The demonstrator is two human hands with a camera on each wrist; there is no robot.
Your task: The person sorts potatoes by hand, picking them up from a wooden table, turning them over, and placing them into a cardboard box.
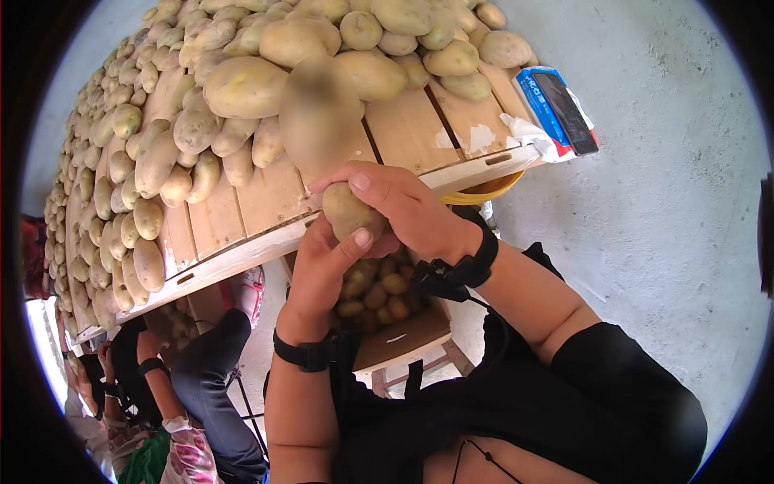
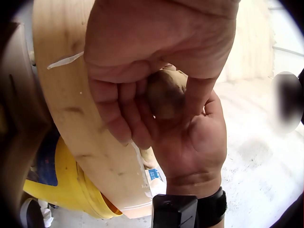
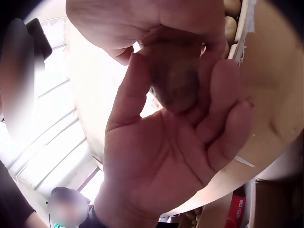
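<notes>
One potato (image 1: 348, 211) is held between both hands, just off the near edge of the slatted wooden table (image 1: 266, 206). From below, my left hand (image 1: 316, 270) grips it, thumb along its lower side. My right hand (image 1: 415, 208) curls over its upper right side, with the thumb on top. In the left wrist view the potato (image 2: 166, 95) shows between the fingers of the two hands, partly in shadow. The right wrist view shows the potato (image 3: 175, 88) dark, its upper part covered by the right hand.
Many potatoes (image 1: 242, 87) cover the table's far and left parts. A box of potatoes (image 1: 407, 339) stands below my hands. A yellow bucket (image 1: 488, 190) sits under the table edge. At the right corner a dark phone (image 1: 564, 113) lies on a blue package (image 1: 538, 105). Other people sit at the left.
</notes>
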